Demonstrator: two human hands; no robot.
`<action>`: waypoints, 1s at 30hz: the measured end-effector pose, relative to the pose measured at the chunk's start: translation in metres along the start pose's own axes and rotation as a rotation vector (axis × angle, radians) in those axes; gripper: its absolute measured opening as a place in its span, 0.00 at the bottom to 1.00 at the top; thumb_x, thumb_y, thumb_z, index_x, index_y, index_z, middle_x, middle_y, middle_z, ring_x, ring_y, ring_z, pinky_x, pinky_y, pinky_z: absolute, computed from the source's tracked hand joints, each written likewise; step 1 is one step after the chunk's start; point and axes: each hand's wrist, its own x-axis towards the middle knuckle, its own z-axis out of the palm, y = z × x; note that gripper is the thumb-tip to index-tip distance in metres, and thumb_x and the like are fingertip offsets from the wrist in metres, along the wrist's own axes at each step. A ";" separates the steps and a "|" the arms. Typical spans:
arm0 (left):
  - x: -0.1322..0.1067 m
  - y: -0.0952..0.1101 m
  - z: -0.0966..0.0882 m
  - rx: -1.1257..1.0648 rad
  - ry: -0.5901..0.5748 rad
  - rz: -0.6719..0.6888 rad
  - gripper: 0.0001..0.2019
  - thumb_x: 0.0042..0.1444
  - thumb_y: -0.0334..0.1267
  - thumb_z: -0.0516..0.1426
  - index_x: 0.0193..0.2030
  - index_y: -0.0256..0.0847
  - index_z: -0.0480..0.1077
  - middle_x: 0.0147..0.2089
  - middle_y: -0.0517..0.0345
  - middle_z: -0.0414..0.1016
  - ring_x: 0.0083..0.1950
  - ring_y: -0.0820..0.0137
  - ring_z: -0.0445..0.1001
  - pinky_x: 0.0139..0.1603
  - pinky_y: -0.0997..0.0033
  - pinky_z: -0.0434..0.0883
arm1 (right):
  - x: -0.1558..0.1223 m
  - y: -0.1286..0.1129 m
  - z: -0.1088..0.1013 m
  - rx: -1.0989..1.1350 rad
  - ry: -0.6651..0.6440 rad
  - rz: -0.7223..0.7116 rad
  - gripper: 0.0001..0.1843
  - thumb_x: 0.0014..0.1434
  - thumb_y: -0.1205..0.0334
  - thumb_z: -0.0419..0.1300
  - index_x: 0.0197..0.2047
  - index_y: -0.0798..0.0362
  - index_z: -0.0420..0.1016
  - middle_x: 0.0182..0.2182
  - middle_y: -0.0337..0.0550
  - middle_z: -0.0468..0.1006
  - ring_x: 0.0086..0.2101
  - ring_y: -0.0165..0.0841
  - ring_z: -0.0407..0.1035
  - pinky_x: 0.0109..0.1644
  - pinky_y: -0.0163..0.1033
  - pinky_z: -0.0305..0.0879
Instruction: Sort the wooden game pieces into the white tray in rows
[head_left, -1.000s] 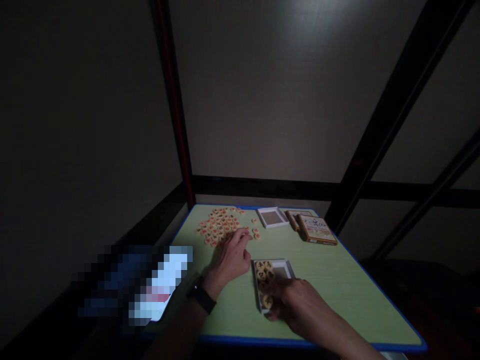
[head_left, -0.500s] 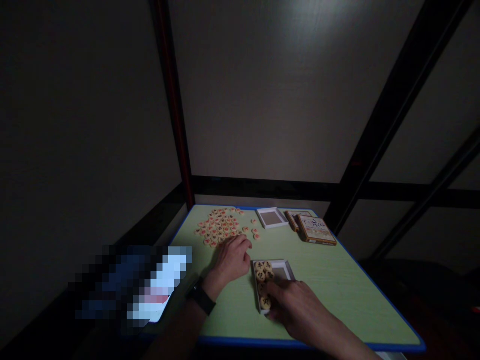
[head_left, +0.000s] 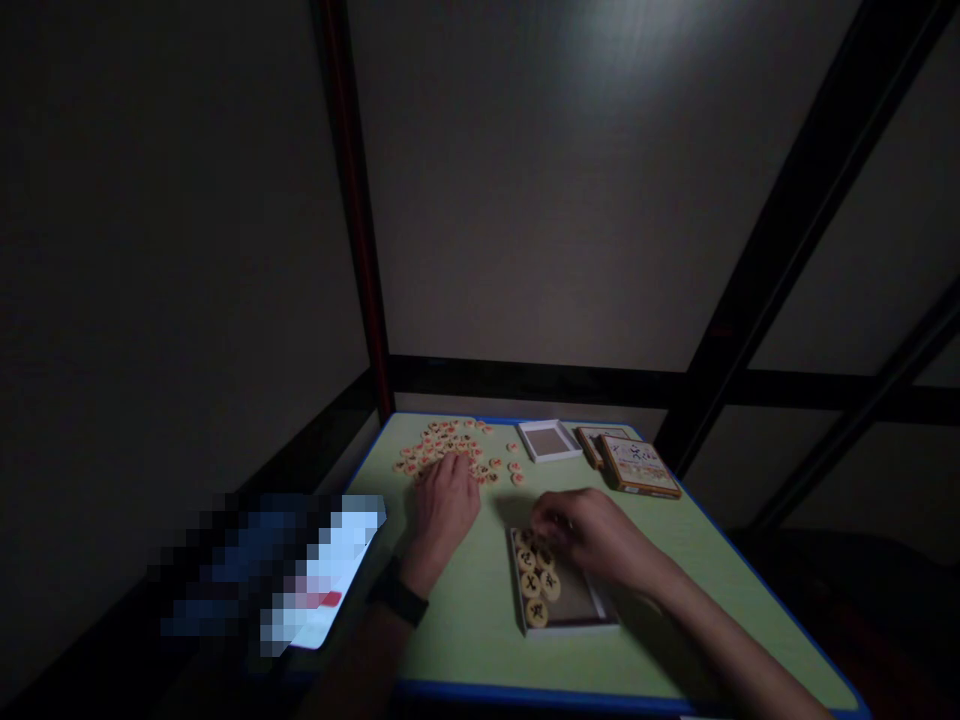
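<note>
My left hand (head_left: 448,505), with a dark watch on its wrist, rests its stretched fingers on the near side of a pile of round Chinese chess pieces (head_left: 442,438) with red and black characters. My right hand (head_left: 585,530) is over the far end of a shallow white-edged box (head_left: 571,628), its fingers curled inward. Whether anything is between those fingers is hidden. Along the left side of the box lie several chess pieces with black characters (head_left: 536,612), face up. My right hand hides the box's far right corner.
On the green table (head_left: 480,650) with a blue rim, a second shallow white box part (head_left: 550,455) lies near the back edge. Two printed boxes (head_left: 641,465) are at the back right. A few loose red pieces (head_left: 517,478) lie right of the pile. A bright, partly blurred screen (head_left: 337,575) is at the left.
My right hand has lifted from the box's near left part and moved toward its far end, uncovering the pieces there. My left hand has shifted slightly left and farther onto the pile.
</note>
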 end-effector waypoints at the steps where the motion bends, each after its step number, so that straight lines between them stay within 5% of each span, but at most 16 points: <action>1: 0.001 -0.002 0.000 0.028 -0.014 -0.016 0.12 0.63 0.30 0.50 0.48 0.41 0.72 0.49 0.50 0.74 0.50 0.63 0.74 0.49 0.66 0.69 | 0.016 0.004 0.001 -0.034 0.004 -0.006 0.12 0.57 0.73 0.56 0.38 0.53 0.80 0.34 0.44 0.83 0.34 0.34 0.74 0.36 0.34 0.57; 5: 0.002 -0.006 0.004 0.111 -0.120 -0.013 0.12 0.64 0.31 0.50 0.49 0.39 0.72 0.49 0.48 0.73 0.52 0.60 0.73 0.47 0.64 0.70 | 0.073 0.011 0.017 -0.210 -0.046 -0.031 0.13 0.58 0.70 0.57 0.44 0.54 0.80 0.41 0.49 0.83 0.40 0.37 0.75 0.40 0.35 0.59; 9: 0.001 -0.007 0.009 0.123 -0.152 0.012 0.12 0.64 0.31 0.50 0.50 0.39 0.72 0.49 0.47 0.73 0.52 0.60 0.73 0.47 0.64 0.70 | 0.100 0.009 0.039 -0.258 -0.059 -0.016 0.11 0.61 0.65 0.57 0.45 0.54 0.78 0.45 0.54 0.81 0.43 0.40 0.75 0.41 0.36 0.62; 30: 0.019 -0.042 0.009 0.096 -0.060 -0.064 0.20 0.57 0.19 0.51 0.52 0.40 0.72 0.52 0.48 0.74 0.54 0.62 0.73 0.56 0.65 0.67 | 0.096 0.017 0.053 -0.216 -0.025 -0.056 0.14 0.64 0.69 0.53 0.53 0.54 0.66 0.46 0.54 0.79 0.42 0.39 0.74 0.42 0.37 0.61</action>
